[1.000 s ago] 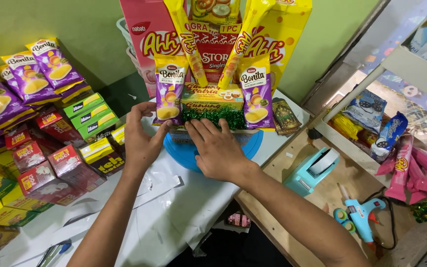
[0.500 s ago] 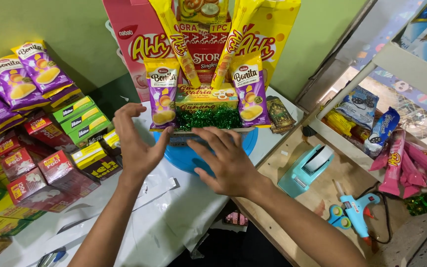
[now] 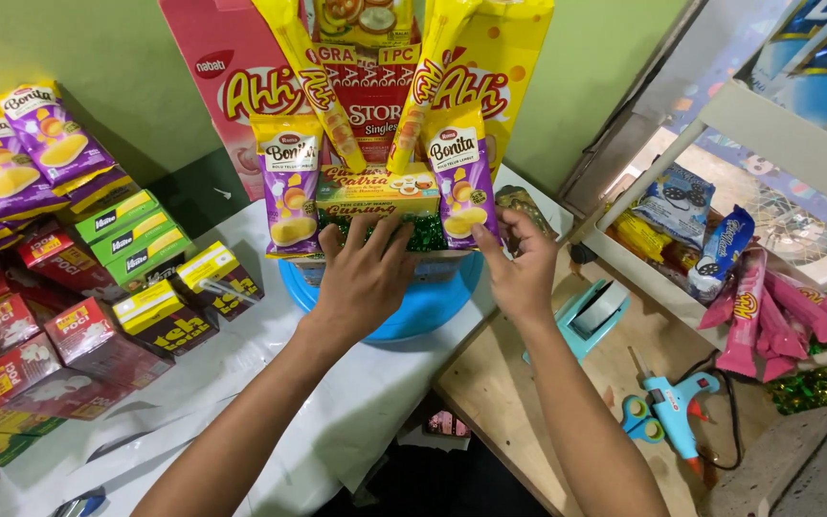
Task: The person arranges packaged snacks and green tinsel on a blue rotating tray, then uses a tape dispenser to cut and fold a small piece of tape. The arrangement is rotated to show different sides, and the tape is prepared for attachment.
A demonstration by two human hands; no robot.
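Both hands, left (image 3: 364,278) and right (image 3: 521,273), lie open against the snack tower (image 3: 375,191), hiding its green tinsel (image 3: 428,233).

Your left hand (image 3: 364,278) and right hand (image 3: 521,273) are bare, no rings or watch; both forearms show no sleeves.

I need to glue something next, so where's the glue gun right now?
The blue glue gun lies low on the right of the head view, on the wooden table, beside the blue scissors and just right of the right hand's forearm.
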